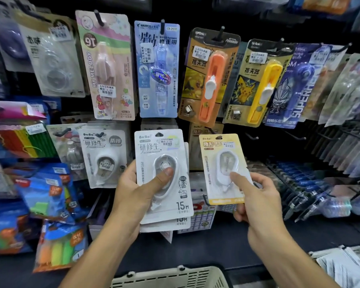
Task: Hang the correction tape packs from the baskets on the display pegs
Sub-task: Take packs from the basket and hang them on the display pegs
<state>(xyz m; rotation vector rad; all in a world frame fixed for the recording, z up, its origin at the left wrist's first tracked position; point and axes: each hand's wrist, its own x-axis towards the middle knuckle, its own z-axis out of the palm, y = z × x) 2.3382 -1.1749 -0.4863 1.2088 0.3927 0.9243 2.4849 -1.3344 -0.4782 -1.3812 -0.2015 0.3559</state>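
Observation:
My left hand (pixel 133 190) grips a small stack of white correction tape packs (pixel 164 150), thumb pressed on the front blister. My right hand (pixel 256 196) pinches a single yellow-edged correction tape pack (pixel 220 163) by its lower right side, thumb on the blister. Both are held upright in front of the display. A matching white pack (pixel 104 156) hangs on a peg to the left. Bare black pegs (pixel 252 136) stick out just right of the yellow pack. The rim of a beige basket (pixel 170 277) shows at the bottom edge.
The upper peg row carries a pink pack (pixel 108 65), a blue pack (pixel 157 69), orange (pixel 210 80) and yellow (pixel 260 84) clip dispensers. Highlighter packs (pixel 58 244) crowd the left. Rows of clear packs (pixel 330 183) fill the right. A dark shelf (pixel 216 246) runs below.

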